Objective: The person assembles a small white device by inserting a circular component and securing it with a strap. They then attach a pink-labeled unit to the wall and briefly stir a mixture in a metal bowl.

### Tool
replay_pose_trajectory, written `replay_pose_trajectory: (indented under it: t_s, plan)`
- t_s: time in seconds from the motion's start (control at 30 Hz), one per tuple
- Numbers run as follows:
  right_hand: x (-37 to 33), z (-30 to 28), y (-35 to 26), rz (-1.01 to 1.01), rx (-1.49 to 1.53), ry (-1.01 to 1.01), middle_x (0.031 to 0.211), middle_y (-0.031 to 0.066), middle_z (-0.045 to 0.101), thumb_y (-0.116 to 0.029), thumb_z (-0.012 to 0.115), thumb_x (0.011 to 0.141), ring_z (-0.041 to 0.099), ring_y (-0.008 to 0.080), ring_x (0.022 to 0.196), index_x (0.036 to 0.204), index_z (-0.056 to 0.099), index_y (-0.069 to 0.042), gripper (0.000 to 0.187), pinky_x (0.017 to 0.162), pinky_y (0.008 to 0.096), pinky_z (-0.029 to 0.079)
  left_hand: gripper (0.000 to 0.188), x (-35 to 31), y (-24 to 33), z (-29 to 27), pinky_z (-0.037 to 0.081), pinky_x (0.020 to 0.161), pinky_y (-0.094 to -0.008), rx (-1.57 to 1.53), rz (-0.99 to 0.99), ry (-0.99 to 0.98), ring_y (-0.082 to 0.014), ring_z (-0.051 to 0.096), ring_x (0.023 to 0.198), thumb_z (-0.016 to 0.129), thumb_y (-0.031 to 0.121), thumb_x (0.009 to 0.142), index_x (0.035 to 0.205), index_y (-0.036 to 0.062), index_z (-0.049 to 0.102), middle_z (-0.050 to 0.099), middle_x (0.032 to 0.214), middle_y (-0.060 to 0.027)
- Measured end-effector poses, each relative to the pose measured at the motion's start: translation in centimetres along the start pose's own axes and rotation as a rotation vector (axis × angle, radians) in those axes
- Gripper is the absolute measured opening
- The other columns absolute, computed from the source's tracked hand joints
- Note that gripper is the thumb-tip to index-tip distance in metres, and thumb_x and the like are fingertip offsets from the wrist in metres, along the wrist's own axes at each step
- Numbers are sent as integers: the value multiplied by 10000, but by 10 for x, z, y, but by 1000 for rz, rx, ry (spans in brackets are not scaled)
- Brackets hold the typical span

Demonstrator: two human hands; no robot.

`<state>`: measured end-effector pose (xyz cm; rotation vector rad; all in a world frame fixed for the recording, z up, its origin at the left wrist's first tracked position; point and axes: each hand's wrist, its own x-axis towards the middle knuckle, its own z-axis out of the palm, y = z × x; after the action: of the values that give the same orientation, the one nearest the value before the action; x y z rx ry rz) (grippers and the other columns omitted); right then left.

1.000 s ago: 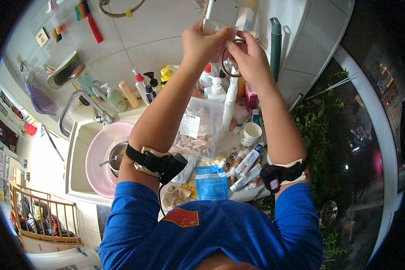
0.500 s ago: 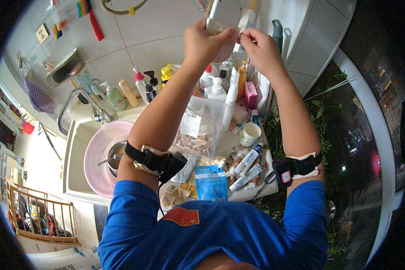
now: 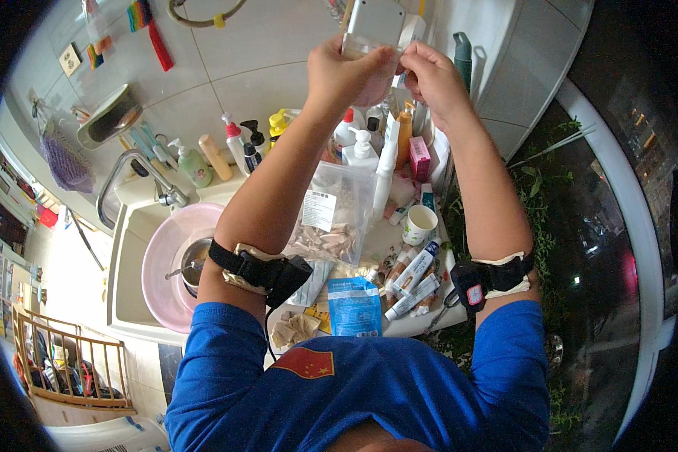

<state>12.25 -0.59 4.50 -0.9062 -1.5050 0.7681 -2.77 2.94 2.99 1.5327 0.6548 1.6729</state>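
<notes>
Up by the tiled wall, my left hand (image 3: 340, 74) is wrapped round a white box with a clear lower part (image 3: 375, 22). Its thumb lies across the clear part, and something pinkish shows below. My right hand (image 3: 435, 81) is beside the box's right edge, fingers and thumb pinched together. Whatever the right fingertips hold is too small or hidden to make out. Under my hands stand a white pump bottle (image 3: 360, 154), an orange pump bottle (image 3: 404, 135) and a pink box (image 3: 419, 159).
A clear bag of brownish pieces (image 3: 335, 239), a blue packet (image 3: 355, 309), several tubes (image 3: 414, 270) and a paper cup (image 3: 419, 223) crowd the counter. The sink at left holds a pink basin (image 3: 162, 282) beneath a curved faucet (image 3: 132, 162). Plants (image 3: 535, 188) grow at right.
The white box tips slightly, showing more of its front face. My right hand shifts a little to the left and its fingers curl more closely at the box's edge.
</notes>
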Motion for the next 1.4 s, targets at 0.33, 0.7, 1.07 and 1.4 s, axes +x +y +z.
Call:
replay_pose_trajectory:
  t_s: [0.33, 0.7, 1.07, 1.4]
  plan:
    - [-3, 15, 3, 147, 348, 76, 655, -18, 461, -166, 532, 796, 382, 70, 509, 706, 504, -96, 118, 451, 230, 257, 357, -2, 7, 0, 528, 594, -273, -15, -81, 1, -135, 634, 659, 806, 200, 707, 923, -35, 646, 671, 797, -97]
    - [-25, 24, 57, 444, 450, 150, 651, 2, 482, -225, 581, 830, 363, 63, 453, 768, 537, -69, 174, 391, 211, 273, 419, -1, 33, 6, 536, 604, -290, -40, -72, -201, -159, 648, 669, 802, 288, 709, 935, -27, 641, 668, 806, -100]
    - [-32, 11, -10, -33, 82, 176, 949, 55, 640, -146, 697, 800, 606, 110, 762, 1086, 572, 18, 353, 665, 247, 499, 633, -4, 7, 5, 542, 708, -319, -114, 69, -119, -206, 649, 831, 787, 297, 745, 1173, -64, 493, 644, 953, -148]
    - [-29, 15, -3, -103, 59, 231, 858, -1, 595, -113, 679, 812, 498, 31, 626, 1144, 529, 1, 382, 450, 160, 353, 431, -17, -8, -6, 498, 757, -295, -259, 58, -91, -166, 577, 941, 549, 248, 937, 1270, 4, 424, 579, 1093, -123]
